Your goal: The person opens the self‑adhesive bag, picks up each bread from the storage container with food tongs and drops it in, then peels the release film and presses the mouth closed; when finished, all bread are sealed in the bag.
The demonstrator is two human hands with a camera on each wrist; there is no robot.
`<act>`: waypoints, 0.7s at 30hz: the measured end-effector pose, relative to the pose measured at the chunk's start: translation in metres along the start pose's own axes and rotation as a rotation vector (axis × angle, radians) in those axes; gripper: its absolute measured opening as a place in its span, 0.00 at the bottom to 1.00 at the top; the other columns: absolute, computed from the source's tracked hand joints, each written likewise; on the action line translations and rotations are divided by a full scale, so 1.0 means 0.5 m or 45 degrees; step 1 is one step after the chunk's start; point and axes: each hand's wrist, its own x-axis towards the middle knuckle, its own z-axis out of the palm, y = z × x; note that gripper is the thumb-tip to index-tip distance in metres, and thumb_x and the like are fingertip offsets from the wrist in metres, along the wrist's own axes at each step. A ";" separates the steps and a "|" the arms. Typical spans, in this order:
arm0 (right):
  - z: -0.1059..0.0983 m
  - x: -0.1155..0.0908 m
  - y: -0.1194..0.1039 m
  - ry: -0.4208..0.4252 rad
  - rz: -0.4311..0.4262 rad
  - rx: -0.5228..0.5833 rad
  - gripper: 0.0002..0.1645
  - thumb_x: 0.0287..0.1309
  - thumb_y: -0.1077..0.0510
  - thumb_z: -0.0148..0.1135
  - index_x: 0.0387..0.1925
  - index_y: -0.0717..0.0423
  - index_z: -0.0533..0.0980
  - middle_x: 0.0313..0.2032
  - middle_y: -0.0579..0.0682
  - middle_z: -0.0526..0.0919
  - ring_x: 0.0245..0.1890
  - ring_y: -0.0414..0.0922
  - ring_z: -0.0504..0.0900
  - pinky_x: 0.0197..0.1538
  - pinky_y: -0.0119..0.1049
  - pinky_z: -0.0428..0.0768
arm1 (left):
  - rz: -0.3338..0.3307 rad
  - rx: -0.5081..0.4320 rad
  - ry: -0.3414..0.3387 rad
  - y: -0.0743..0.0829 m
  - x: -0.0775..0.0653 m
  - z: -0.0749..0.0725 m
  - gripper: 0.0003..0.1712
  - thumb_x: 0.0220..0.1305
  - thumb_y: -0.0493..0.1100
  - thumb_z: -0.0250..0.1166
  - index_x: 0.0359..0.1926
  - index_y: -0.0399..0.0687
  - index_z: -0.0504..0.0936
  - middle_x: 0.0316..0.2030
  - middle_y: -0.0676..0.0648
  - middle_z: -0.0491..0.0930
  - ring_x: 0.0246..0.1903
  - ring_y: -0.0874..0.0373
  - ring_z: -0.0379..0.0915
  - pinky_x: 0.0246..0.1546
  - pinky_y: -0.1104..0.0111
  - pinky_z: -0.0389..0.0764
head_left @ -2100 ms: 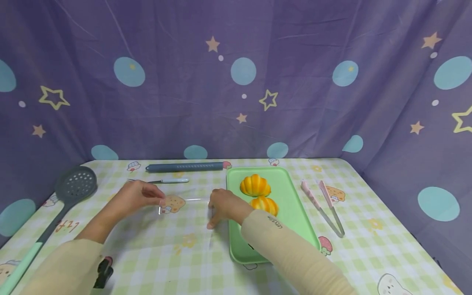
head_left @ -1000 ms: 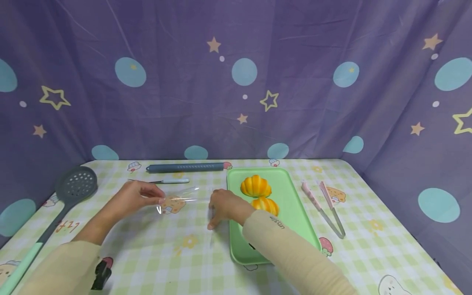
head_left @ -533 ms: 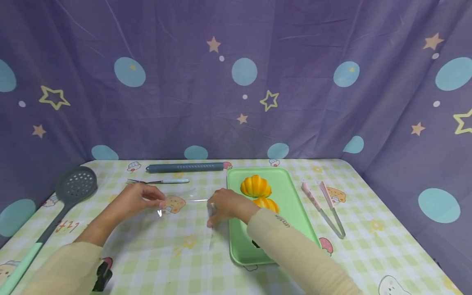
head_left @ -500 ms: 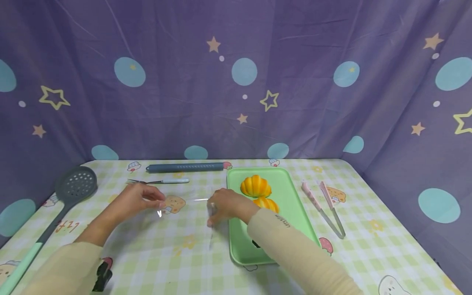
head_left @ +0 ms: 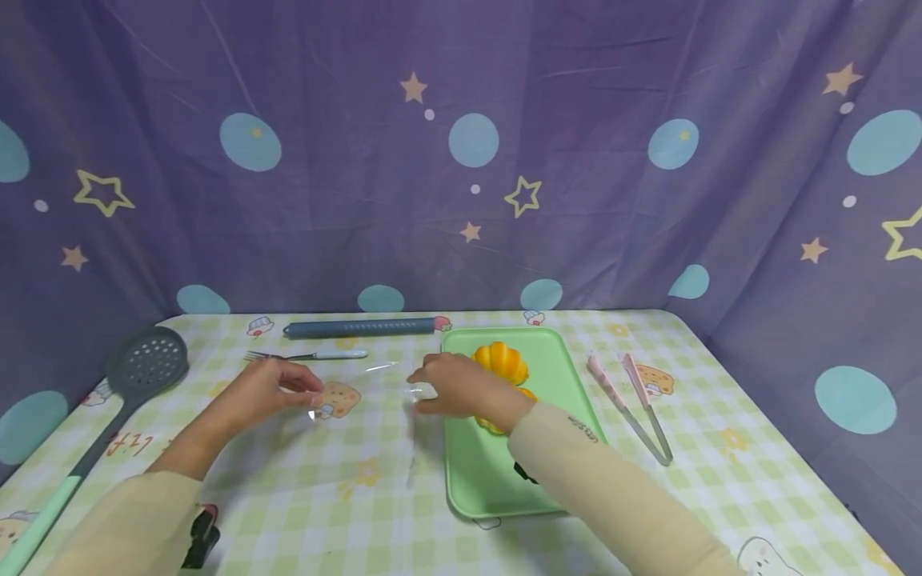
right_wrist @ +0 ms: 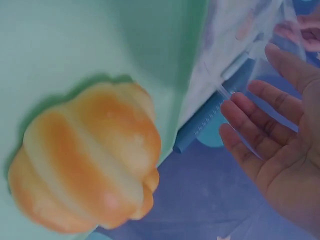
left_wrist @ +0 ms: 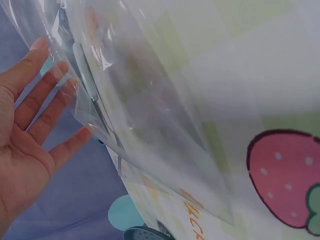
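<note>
A clear plastic bag (left_wrist: 145, 95) spans between both hands over the tablecloth, its edges showing only as glints. My left hand (head_left: 270, 392) pinches its left side between thumb and fingertips. At the bag's right side is my right hand (head_left: 464, 388), thumb and fingers apart and relaxed, with shiny film (head_left: 423, 390) between them. In the right wrist view its fingertips (right_wrist: 227, 132) overlap the film's edge. Beneath that forearm lies a green tray (head_left: 479, 480) bearing two striped pumpkin-shaped bread rolls (head_left: 502, 360); the nearer roll (head_left: 490, 426) is partly hidden by the hand.
A fork (head_left: 338, 354) and a dark blue ribbed bar (head_left: 360, 327) lie behind the bag. On the far left is a slotted turner (head_left: 147, 364) with a mint handle. Pink-tipped tongs (head_left: 651, 424) rest right of the tray. A purple curtain (head_left: 346, 160) hangs behind the table.
My right hand has shifted slightly up and right, its thumb now higher and covering more of the nearer roll. The bag's glints have shifted; my left hand stays nearly still.
</note>
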 end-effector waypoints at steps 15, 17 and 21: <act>-0.048 -0.091 0.075 0.316 -0.016 0.124 0.23 0.67 0.52 0.68 0.60 0.55 0.81 0.49 0.50 0.83 0.40 0.45 0.82 0.49 0.37 0.82 | -0.035 0.002 -0.008 -0.002 0.000 0.001 0.10 0.62 0.41 0.74 0.41 0.40 0.89 0.37 0.47 0.88 0.43 0.45 0.85 0.44 0.49 0.82; -0.050 -0.103 0.087 0.378 -0.014 0.121 0.21 0.66 0.52 0.69 0.58 0.56 0.83 0.48 0.50 0.83 0.40 0.46 0.82 0.47 0.37 0.82 | -0.039 -0.003 -0.012 0.000 0.001 0.001 0.10 0.62 0.41 0.74 0.42 0.40 0.88 0.38 0.47 0.88 0.43 0.45 0.85 0.44 0.49 0.82; -0.051 -0.130 0.109 0.507 -0.001 0.144 0.18 0.63 0.53 0.72 0.51 0.57 0.85 0.47 0.50 0.83 0.42 0.48 0.84 0.46 0.40 0.82 | -0.038 0.001 -0.011 0.001 0.002 0.002 0.10 0.62 0.41 0.74 0.41 0.40 0.88 0.38 0.47 0.88 0.43 0.45 0.85 0.44 0.50 0.83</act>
